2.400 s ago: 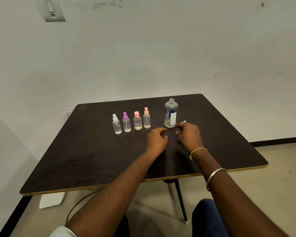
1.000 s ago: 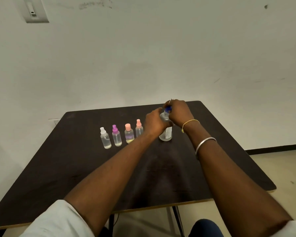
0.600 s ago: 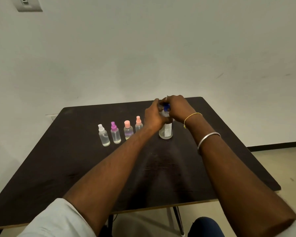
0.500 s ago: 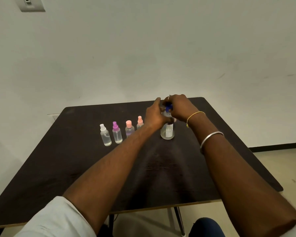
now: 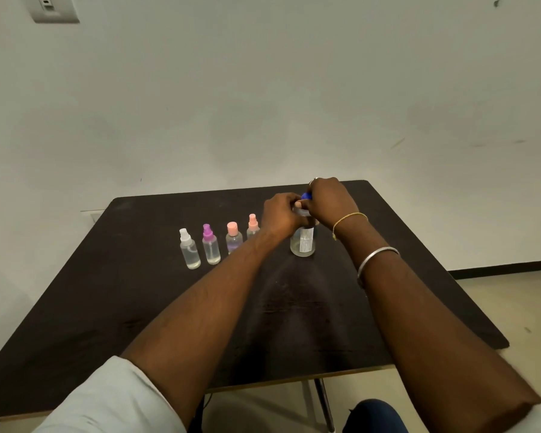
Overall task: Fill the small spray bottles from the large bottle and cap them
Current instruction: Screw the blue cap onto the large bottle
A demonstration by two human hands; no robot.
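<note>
Dark and matte, the table [image 5: 113, 295] stands against a pale wall [image 5: 263, 104], and on its far half, right of centre, the large bottle [image 5: 302, 243] stands upright with only a little clear liquid in its bottom. The left hand [image 5: 280, 214] grips its neck and shoulder, fingers wrapped round the plastic. The right hand [image 5: 328, 201] comes over the top, its fingers curled tightly about the blue cap [image 5: 306, 196]. The step in hand appears to be turning that cap on the neck, one hand bracing while the other twists. Whether it is going on or coming off cannot be told from this view. The next move calls for a firm hold low on the neck so that the light bottle neither tips nor skids into the row at its left. That row is the spray bottles [image 5: 211, 245], four in count, all upright with tops on and liquid showing inside: the white one [image 5: 189, 250] farthest left, the purple one [image 5: 211, 246], the round-capped pink one [image 5: 233, 239], and the pink sprayer [image 5: 253, 226], partly hidden behind the left wrist. There is one large bottle and one blue cap. The right arm bears one metal bangle [image 5: 377, 256] and one yellow thread [image 5: 349, 217]. One switch plate [image 5: 52, 7] sits high on the wall at far left.
</note>
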